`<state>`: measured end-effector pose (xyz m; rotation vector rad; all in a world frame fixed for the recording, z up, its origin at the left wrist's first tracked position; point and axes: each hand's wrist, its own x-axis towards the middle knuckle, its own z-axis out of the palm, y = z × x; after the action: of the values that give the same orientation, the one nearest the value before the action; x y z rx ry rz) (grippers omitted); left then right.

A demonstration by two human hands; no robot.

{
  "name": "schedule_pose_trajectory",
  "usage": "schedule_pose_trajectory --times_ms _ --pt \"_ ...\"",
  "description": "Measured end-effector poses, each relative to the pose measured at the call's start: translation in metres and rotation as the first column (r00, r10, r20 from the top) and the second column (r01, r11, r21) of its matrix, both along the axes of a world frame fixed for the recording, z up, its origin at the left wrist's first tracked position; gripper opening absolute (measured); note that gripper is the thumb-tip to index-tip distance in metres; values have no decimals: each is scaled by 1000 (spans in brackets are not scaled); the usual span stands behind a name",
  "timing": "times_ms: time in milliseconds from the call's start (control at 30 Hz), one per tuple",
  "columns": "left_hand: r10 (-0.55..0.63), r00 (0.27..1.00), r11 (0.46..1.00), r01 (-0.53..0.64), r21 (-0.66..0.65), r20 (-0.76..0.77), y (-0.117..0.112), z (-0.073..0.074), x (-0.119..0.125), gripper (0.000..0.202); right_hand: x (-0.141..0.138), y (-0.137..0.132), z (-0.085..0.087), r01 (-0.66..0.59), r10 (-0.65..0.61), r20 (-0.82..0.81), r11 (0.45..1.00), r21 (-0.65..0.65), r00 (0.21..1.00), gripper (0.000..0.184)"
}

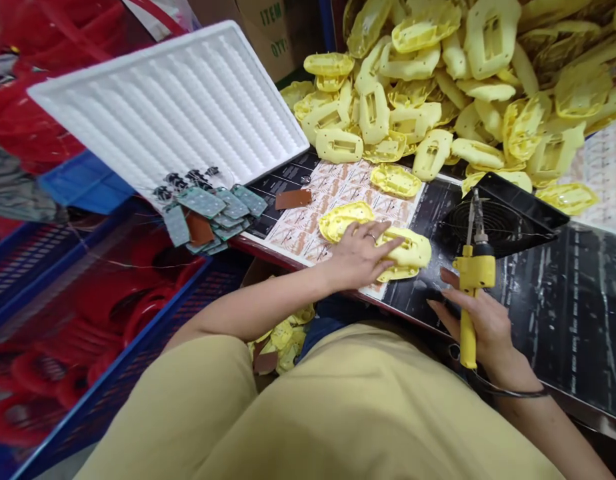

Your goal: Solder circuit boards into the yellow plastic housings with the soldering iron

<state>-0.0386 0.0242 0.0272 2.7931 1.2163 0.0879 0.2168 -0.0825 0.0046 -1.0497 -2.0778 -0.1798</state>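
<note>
My left hand lies with spread fingers over yellow plastic housing halves at the table's front edge. Under its fingertips is one housing half with a rectangular slot, overlapping another below it. A further open half touches the hand's far side, its hollow face up. My right hand holds a yellow soldering gun by its handle, tip pointing away from me; some of its fingers are stretched out beside the handle. Behind the gun sits a black fan-like unit with a round grille.
A large heap of yellow housings covers the back of the table. Green circuit boards with wires are stacked at the left edge, near a brown rectangular piece. A white ribbed foam tray leans behind them. Blue crates hold red parts.
</note>
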Motion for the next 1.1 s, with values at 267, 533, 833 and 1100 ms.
schedule_pose_trajectory --times_ms 267,533,833,1100 --pt "-73 997 994 70 -88 -37 22 29 13 47 -3 -1 -8 66 -66 -42 998 -23 997 48" --pt "112 991 985 -121 -122 -77 66 44 39 50 -21 8 -9 -53 53 35 998 -18 998 38" --pt "66 992 988 -80 -136 -104 42 25 -23 59 -6 4 -12 -114 130 129 985 -126 983 31" --pt "-63 992 989 46 -144 -113 42 8 -53 73 13 -4 -8 4 10 106 991 -131 994 46"
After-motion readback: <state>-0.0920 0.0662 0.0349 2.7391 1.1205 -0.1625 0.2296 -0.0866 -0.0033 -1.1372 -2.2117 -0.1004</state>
